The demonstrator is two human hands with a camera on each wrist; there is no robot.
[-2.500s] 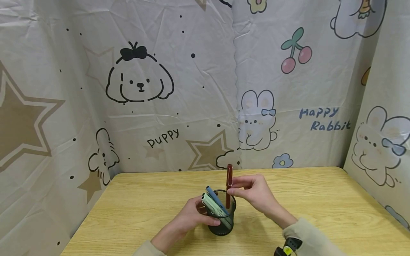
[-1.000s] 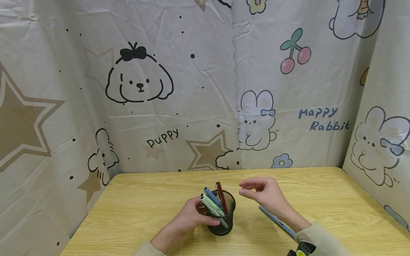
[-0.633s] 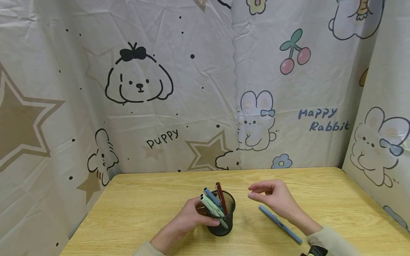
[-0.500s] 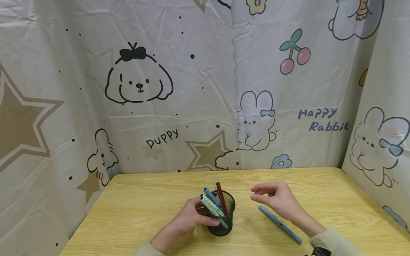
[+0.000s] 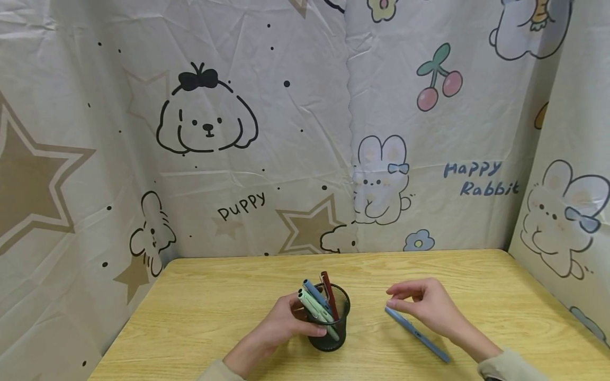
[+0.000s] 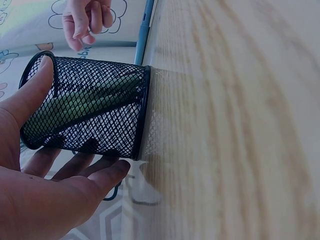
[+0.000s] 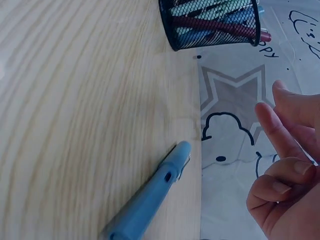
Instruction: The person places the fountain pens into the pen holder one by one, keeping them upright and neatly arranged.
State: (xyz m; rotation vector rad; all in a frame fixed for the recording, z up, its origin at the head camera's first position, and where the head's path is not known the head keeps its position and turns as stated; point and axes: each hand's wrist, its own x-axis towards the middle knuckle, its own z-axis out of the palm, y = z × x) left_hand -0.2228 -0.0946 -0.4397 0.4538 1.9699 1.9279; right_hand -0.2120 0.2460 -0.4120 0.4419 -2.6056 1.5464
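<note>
A black mesh pen holder stands upright on the table, gripped by my left hand, with the thumb and fingers curled round its sides. Inside lean light green pens, a blue pen and a dark red pen. To the right, a second blue pen lies slantwise on the wood. Just above its far end hovers my right hand, thumb and index finger near each other with nothing between them. In the right wrist view this blue pen is apart from the right hand.
The light wooden table has its far edge against a printed cloth backdrop. More of the cloth hangs along the left and right sides.
My right hand put the dark red pen into the holder and let it go, then moved right and lower, over the blue pen on the table. The left hand has stayed on the holder.
</note>
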